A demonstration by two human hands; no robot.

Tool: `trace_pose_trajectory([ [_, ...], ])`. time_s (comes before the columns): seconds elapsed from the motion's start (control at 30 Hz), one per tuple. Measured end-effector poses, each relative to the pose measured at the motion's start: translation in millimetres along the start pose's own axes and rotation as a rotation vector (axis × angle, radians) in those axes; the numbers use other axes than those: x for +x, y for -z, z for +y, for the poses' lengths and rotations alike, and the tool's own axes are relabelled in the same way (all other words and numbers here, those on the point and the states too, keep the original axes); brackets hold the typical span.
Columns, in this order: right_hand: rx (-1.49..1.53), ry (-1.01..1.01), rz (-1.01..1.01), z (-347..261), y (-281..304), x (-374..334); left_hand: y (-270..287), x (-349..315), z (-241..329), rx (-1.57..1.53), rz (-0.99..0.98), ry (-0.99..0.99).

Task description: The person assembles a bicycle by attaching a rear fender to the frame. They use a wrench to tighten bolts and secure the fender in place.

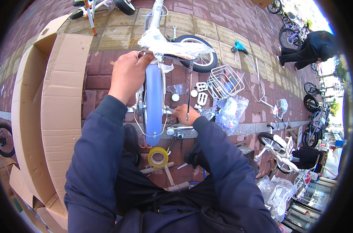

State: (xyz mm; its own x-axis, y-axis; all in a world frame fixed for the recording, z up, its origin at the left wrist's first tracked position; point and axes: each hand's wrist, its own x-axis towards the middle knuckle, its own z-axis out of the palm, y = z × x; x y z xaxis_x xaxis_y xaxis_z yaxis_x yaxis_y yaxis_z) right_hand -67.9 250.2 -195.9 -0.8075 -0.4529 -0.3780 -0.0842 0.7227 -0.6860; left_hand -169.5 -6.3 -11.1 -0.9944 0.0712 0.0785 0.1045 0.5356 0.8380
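Between my legs stands a small bicycle wheel with a smooth blue band (pixel 153 105) around it, set in a pale frame (pixel 157 23) partly wrapped in clear plastic (pixel 172 46). My left hand (pixel 126 73) is closed, thumb and fingers pinched at the frame just above the wheel; what they grip is hidden. Low on the wheel's right side, my right hand (pixel 186 114) is closed with fingertips by the axle, its grip too small to make out. A thin dark rod (pixel 190 91) hangs in front of that hand. Beyond lies a black-tyred wheel (pixel 203 54) with a white rim.
White pedals (pixel 202 98) and a white wire basket (pixel 225 82) lie to the right. A teal power drill (pixel 239 47) rests farther off. Yellow tape (pixel 158 157) sits near my feet. A long cardboard box (pixel 62 116) stands left. A person (pixel 312 46) is at far right.
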Motion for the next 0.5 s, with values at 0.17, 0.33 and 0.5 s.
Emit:
trace_pose_trajectory([
  [0.17,-0.404,0.460,-0.312,-7.6,45.4,33.6,0.6,-0.7,3.2,0.013,-0.002,0.022],
  [0.33,0.170,-0.406,-0.615,-30.8,75.1,57.5,0.2,2.4,2.7,0.010,-0.017,0.056],
  [0.5,0.231,-0.500,-0.651,-46.2,79.9,61.3,-0.5,2.3,2.1,-0.016,0.002,0.029],
])
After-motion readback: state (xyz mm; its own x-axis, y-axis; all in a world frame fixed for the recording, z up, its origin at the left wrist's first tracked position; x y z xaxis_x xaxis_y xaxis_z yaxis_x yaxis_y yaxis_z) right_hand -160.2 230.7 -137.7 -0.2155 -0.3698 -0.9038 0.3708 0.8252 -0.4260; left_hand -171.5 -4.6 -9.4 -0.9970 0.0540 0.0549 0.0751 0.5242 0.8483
